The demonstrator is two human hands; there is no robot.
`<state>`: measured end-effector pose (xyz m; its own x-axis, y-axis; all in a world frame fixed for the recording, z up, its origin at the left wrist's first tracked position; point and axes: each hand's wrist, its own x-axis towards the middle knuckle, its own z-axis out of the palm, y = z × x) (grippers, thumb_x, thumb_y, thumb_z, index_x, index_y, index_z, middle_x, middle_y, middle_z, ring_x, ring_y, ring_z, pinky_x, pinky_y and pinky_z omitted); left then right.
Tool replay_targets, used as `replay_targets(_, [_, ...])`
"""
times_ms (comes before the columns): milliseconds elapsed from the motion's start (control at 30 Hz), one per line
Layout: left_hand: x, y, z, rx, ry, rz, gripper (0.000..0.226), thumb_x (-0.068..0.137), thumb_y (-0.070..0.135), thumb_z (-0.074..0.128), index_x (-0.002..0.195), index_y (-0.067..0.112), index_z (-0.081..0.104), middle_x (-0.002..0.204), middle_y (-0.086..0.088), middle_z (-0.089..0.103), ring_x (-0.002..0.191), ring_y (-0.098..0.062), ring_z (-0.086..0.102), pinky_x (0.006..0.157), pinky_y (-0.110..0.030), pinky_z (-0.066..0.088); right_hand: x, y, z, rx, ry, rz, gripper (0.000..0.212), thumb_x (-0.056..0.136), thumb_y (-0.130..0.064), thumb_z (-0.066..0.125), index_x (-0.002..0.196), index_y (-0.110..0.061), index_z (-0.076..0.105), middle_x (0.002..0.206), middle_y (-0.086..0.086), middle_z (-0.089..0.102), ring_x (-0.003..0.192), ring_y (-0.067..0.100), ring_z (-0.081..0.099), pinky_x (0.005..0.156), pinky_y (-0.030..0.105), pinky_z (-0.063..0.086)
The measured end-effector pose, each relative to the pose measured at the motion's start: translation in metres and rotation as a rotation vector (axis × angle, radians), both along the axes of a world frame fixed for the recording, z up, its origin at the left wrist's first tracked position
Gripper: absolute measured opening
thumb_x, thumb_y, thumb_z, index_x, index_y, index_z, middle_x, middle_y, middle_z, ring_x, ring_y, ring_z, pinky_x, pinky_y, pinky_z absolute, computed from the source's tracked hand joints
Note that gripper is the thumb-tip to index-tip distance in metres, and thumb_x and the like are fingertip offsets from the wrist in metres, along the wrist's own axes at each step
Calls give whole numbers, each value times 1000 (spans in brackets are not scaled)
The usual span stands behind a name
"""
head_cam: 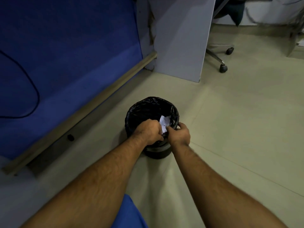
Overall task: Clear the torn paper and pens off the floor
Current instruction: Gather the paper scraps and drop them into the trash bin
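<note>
Paper (164, 123): lower part hidden between left hand (148, 131) and right hand (180, 134); print too small to read.
Fingertips of both hands: curled out of sight.
Bin (152, 111): near rim covered by hands; contents lost in dark liner.
Chair (220, 56), far right: seat cut off by desk panel (179, 40).
Small dark object (70, 137) by the left partition: too blurred to identify.

A single wide-angle view comes from the person's head, looking forward and steeply down at the floor (230, 129). Both forearms reach away from the lower edge toward the middle, where the left hand (150, 130) and right hand (180, 134) meet over a bin (139, 111) at arm's length. A blue partition (65, 55) fills the upper left; a chair base (220, 56) sits far upper right.
</note>
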<state>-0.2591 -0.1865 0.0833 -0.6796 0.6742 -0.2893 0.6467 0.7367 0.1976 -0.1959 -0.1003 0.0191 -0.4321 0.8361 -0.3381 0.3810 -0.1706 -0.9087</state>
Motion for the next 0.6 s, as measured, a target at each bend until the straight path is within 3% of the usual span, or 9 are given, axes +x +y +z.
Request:
replay_targets(33, [-2,0,1,-37,40,26,17,85,31,71,92,16,72,94,-7,69,94,-26,64,76,-32,49,-5,-2,1,-67,51,32,37,78,-26,77,111,-11,67,94,8,72,89,28,68,81,37,56])
replay_targets(100, [-11,3,-2,-121,113,99,49,91,28,64,137,15,51,123,-14,64,115,-31,59,94,-38,50,-15,-6,3,-254,161,98,26,84,-10,73,108,-3,63,97,13,71,86,30,69,81,44,59])
replay_targets(167, [-18,4,-3,-157,148,154,58,96,22,58,148,12,34,134,-17,57,124,-32,53,101,-41,47,-20,-9,11,-402,212,171,19,89,3,63,104,-7,55,91,15,67,66,22,65,64,35,57])
replay_targets(233, [-17,4,-3,-130,176,217,44,97,15,51,141,8,44,131,-18,57,122,-33,54,99,-43,48,-22,-6,13,-422,181,222,28,89,9,56,114,-1,54,77,13,62,47,15,55,47,28,49])
replay_targets(267, [-16,3,-3,-80,201,239,38,97,13,49,134,8,50,127,-18,59,119,-33,56,97,-44,50,-24,-5,12,-430,171,221,35,87,8,56,120,0,54,74,12,61,45,15,52,46,27,46])
replay_targets(367, [-1,5,14,90,233,348,27,97,25,51,118,12,61,114,-15,65,107,-33,62,87,-47,54,-13,-3,28,-385,128,170,45,80,-6,64,124,-8,54,96,14,68,72,25,64,67,37,54])
replay_targets(433, [15,13,38,206,211,443,27,96,32,50,109,13,66,110,-13,66,103,-33,62,85,-48,54,0,5,55,-358,104,128,41,82,-10,64,122,-13,56,97,12,68,79,26,65,69,37,54])
replay_targets(500, [33,17,71,301,155,485,30,97,32,47,106,13,67,112,-12,64,103,-34,61,84,-42,51,9,20,91,-337,137,104,31,87,-7,60,117,-12,57,85,9,66,67,22,61,60,32,50])
replay_targets(600, [59,16,135,399,79,484,24,93,27,50,100,11,67,110,-12,65,99,-32,61,77,-37,49,21,24,159,-298,171,118,20,86,-9,61,105,-15,63,89,13,70,65,21,63,58,31,51])
